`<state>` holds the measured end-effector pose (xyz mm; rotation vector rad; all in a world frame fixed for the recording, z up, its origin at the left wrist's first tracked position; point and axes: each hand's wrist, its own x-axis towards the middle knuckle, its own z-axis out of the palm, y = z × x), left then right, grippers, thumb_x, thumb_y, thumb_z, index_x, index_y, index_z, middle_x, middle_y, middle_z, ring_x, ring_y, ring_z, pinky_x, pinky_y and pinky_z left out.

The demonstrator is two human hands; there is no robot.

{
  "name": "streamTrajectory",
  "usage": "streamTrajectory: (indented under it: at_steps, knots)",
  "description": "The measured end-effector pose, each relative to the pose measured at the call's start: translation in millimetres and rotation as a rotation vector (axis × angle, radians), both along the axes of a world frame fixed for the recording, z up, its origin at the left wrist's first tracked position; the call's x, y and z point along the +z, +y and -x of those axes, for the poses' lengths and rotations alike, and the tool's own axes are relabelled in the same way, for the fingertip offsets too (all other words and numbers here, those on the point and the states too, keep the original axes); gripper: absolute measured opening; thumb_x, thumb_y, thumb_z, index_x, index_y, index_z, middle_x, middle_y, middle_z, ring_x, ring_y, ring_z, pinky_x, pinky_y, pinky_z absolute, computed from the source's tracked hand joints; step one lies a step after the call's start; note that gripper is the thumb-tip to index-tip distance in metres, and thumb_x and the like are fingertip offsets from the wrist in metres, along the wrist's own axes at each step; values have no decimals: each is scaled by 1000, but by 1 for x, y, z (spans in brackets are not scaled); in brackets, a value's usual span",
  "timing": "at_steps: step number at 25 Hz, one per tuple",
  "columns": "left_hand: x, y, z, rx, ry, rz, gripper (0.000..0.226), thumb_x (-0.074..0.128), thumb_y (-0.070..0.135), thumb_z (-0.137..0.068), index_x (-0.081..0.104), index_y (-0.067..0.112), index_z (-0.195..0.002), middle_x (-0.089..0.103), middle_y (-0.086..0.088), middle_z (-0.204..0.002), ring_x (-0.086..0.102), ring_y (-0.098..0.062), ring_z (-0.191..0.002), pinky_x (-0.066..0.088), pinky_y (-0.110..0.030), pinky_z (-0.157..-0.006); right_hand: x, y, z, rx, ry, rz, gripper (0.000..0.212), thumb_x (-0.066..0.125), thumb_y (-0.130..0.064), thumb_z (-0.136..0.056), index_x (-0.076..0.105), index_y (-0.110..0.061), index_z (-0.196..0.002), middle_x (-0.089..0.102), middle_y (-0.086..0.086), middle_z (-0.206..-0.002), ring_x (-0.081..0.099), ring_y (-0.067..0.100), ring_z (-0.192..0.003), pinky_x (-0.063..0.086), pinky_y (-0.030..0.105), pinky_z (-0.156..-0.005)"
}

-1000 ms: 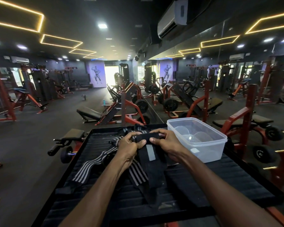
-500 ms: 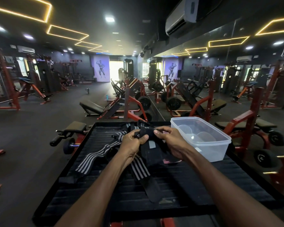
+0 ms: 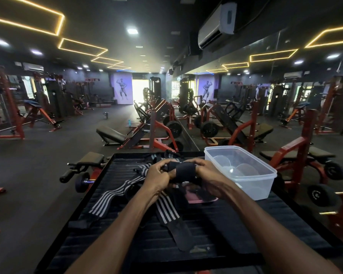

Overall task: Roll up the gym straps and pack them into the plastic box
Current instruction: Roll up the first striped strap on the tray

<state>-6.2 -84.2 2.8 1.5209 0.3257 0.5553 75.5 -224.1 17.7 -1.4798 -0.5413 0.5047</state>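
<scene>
A black strap roll is held above the black ribbed table, gripped from the left by my left hand and from the right by my right hand. Striped black-and-white straps lie spread on the table under and left of my hands, and one trails toward me. A clear plastic box stands to the right of my right hand, with nothing but its own moulded bottom showing inside.
A pink flat item lies on the table under my right wrist. Red and black weight benches and machines stand beyond the table. A dumbbell and a padded bench sit at the table's left edge. A mirror wall runs along the right.
The loose hanging length of the black strap has been wound up into a compact roll between my hands. My view has tilted slightly upward.
</scene>
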Motion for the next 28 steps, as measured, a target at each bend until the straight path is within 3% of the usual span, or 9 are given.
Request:
streamTrajectory:
  at_steps: [2, 5, 7, 9, 12, 15, 19, 24, 28]
  knots:
    - [1, -1, 1, -29, -4, -46, 42, 50, -19, -85, 70, 14, -103, 68, -20, -105, 67, -29, -71, 52, -28, -46, 0, 0, -3, -8, -12, 18, 21, 61, 5, -88, 70, -9, -102, 69, 32, -90, 64, 43, -71, 50, 43, -59]
    - [7, -5, 2, -124, 12, 135, 33, 47, -18, -87, 61, 4, -107, 64, -25, -89, 63, -28, -52, 51, -28, -43, -2, 1, -5, -63, -137, -55, 31, 60, 13, -86, 74, -11, -98, 72, 30, -96, 65, 42, -76, 49, 49, -69]
    - [12, -8, 1, -163, 20, 237, 10, 54, -3, -94, 58, 1, -102, 63, -23, -79, 60, -27, -47, 48, -26, -39, 0, 1, -5, -59, -223, -107, 33, 64, 17, -81, 75, -8, -99, 74, 18, -100, 69, 36, -88, 58, 43, -70]
    - [11, -8, -2, -129, 17, 210, 7, 59, 5, -94, 60, 1, -99, 66, -20, -79, 60, -23, -47, 48, -24, -40, 2, 0, -2, -51, -298, -123, 34, 72, 16, -75, 75, -6, -100, 74, 11, -103, 70, 26, -96, 60, 31, -72]
    - [9, -7, -6, -42, -35, 72, 9, 66, 2, -89, 67, 9, -95, 68, -15, -88, 64, -20, -59, 50, -22, -47, 7, -2, 0, -28, -195, -91, 34, 77, 4, -79, 69, -6, -110, 71, 14, -102, 70, 20, -77, 57, 26, -59]
    - [9, -5, -6, -15, -98, -139, 23, 71, -3, -83, 70, 18, -93, 71, -2, -90, 67, -15, -78, 53, -21, -60, 10, -4, 0, 32, 32, -45, 28, 73, -14, -88, 64, -3, -113, 68, 23, -93, 64, 27, -62, 52, 33, -53]
    - [7, -7, -7, -64, -109, -120, 30, 73, -7, -79, 69, 14, -99, 71, -4, -95, 67, -13, -84, 54, -21, -71, 4, -6, -6, -27, -27, -92, 20, 70, -2, -88, 67, -2, -107, 67, 20, -83, 62, 23, -54, 49, 36, -56]
    - [14, -16, -9, -170, 10, 211, 23, 68, 21, -91, 64, 4, -106, 71, -13, -92, 70, -22, -75, 56, -27, -57, 0, -10, -11, -48, -299, -125, 31, 76, 10, -76, 72, -6, -103, 72, 16, -104, 69, 28, -98, 59, 44, -87]
    - [16, -20, -13, -74, 9, 184, 14, 68, 5, -89, 65, 1, -103, 69, -16, -95, 67, -22, -77, 55, -24, -58, -6, -8, -14, -81, -414, -68, 39, 79, 10, -70, 71, -10, -103, 70, 10, -106, 65, 19, -99, 59, 40, -90]
